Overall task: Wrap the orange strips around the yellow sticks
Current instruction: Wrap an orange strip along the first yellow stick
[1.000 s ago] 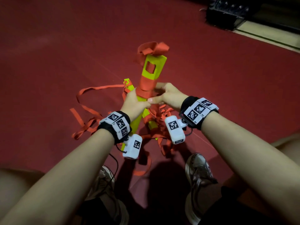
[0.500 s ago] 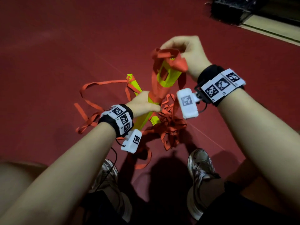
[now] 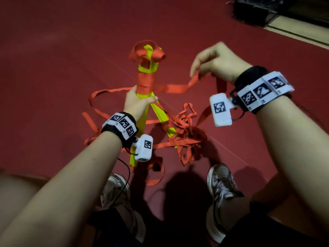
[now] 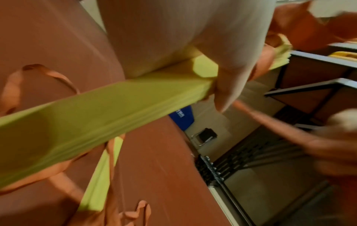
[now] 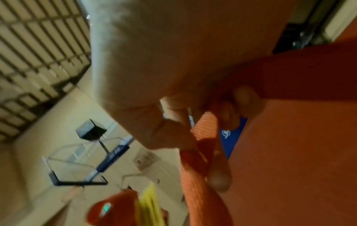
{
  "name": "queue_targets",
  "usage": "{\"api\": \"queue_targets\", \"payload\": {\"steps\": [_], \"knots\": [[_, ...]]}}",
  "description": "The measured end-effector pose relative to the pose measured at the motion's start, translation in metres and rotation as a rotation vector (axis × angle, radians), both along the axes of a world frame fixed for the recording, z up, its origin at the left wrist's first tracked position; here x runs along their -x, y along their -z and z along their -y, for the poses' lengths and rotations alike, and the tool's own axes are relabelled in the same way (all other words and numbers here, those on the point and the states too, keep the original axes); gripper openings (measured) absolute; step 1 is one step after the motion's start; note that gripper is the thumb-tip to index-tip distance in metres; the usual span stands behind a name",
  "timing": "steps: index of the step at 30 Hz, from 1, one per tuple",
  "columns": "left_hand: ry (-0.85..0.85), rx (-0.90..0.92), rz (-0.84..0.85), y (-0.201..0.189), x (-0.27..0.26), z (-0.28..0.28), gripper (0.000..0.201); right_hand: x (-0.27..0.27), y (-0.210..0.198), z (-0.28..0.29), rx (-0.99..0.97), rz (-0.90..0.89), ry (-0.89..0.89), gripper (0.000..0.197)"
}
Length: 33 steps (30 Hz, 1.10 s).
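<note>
Orange loose strips point(image 3: 185, 138) lie tangled on the floor point(image 3: 53, 50) near the feet; a snag there could jerk the wrap loose. Left hand point(image 3: 137, 104) grips the yellow sticks point(image 3: 147, 68) below the wrap. Right hand point(image 3: 219, 61) pinches the strip point(image 3: 178, 88); slack loosens turns.

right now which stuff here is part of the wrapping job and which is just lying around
In the job:
- yellow sticks, gripped by the left hand
- orange strip, pinched by the right hand, partly wound on the sticks
- loose orange strips piled on the floor

Just lying about:
- black crate at the far right
- the person's shoes
</note>
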<state>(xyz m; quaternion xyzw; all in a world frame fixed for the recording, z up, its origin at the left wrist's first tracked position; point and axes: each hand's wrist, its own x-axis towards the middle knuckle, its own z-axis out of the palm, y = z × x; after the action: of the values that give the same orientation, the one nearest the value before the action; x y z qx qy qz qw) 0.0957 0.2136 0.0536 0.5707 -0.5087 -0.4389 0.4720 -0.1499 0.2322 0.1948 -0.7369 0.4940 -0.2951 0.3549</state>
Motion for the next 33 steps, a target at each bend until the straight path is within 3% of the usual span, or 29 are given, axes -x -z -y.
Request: {"api": "queue_targets", "payload": {"steps": [4,8,12,15,17,23,27,29,33], "knots": [[0.037,0.124,-0.059,-0.020,0.008,-0.003,0.036,-0.008,0.027,0.005,-0.168,-0.022,0.093,0.049],[0.213,0.049,-0.200,-0.038,0.017,-0.012,0.034,-0.047,0.051,0.002,-0.170,-0.002,-0.078,0.059],[0.394,-0.059,-0.325,-0.043,0.022,-0.019,0.037,-0.062,0.076,-0.002,-0.182,0.067,-0.094,0.038],[0.430,-0.040,-0.299,-0.045,0.020,-0.016,0.071,-0.059,0.076,-0.003,-0.201,0.094,-0.079,0.023],[0.424,-0.030,-0.296,-0.048,0.020,-0.016,0.081,-0.058,0.068,-0.004,-0.119,0.052,-0.047,0.020],[0.310,0.071,-0.396,-0.077,0.029,-0.016,0.040,-0.067,0.046,-0.010,-0.017,0.270,-0.002,0.029],[0.316,-0.041,-0.608,-0.095,0.028,-0.014,0.062,-0.073,0.047,-0.013,0.071,0.204,0.002,0.037],[0.240,-0.100,-0.623,-0.100,0.022,-0.009,0.067,-0.076,0.051,-0.013,0.111,0.166,0.055,0.044],[0.060,0.012,-0.416,-0.112,0.014,-0.006,0.020,-0.081,0.053,-0.012,0.078,0.129,0.056,0.046]]}}
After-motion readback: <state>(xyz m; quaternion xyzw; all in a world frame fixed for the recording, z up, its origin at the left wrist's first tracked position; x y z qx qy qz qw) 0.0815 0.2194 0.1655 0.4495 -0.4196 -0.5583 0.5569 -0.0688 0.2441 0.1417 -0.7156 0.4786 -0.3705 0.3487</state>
